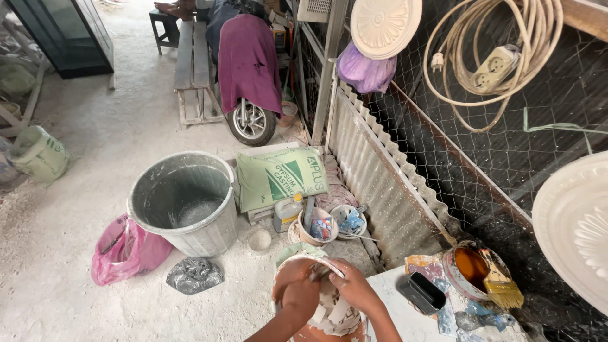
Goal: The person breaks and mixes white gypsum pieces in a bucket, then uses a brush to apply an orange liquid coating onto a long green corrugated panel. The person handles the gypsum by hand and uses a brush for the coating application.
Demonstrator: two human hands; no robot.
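Note:
My left hand [303, 296] and my right hand [353, 289] are both down inside a plaster-crusted orange bucket [288, 272] at the bottom centre. The fingers of both curl around a flat white scraper-like tool [330, 270] at the bucket's rim, though which hand truly grips it is hard to tell. White plaster smears cover the bucket's inside. My forearms rise from the bottom edge of the frame.
A large grey tub [183, 202] stands left, with a pink bag [123, 250] and a dark bag [194, 275] beside it. A green plaster sack [278, 177], small bowls [316, 225], a tin with brush [481, 272], a dark block [423, 292], corrugated sheet and wire fence lie right. A motorbike [250, 76] is parked behind.

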